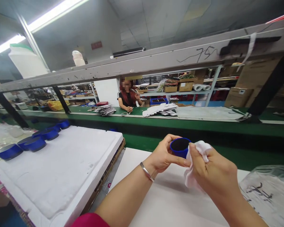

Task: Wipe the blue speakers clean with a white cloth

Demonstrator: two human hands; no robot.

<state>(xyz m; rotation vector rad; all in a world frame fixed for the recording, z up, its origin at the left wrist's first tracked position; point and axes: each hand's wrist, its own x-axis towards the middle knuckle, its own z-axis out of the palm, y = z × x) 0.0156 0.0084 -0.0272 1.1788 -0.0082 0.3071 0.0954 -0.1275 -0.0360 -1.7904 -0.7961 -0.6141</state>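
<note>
My left hand (164, 156) is closed around a small round blue box (180, 147), its open dark inside facing up. My right hand (214, 170) pinches a crumpled white cloth (198, 157) and presses it against the box's right rim. Both hands hover above a white work surface (161, 201). A thin metal bangle circles my left wrist.
A thick white foam board (61, 170) lies at left with several blue round boxes (34, 143) along its far edge. A green conveyor belt (203, 126) runs across behind. A seated person (127, 96) works beyond it beside stacks of flat cards (105, 110). A clear plastic bag (267, 192) lies at right.
</note>
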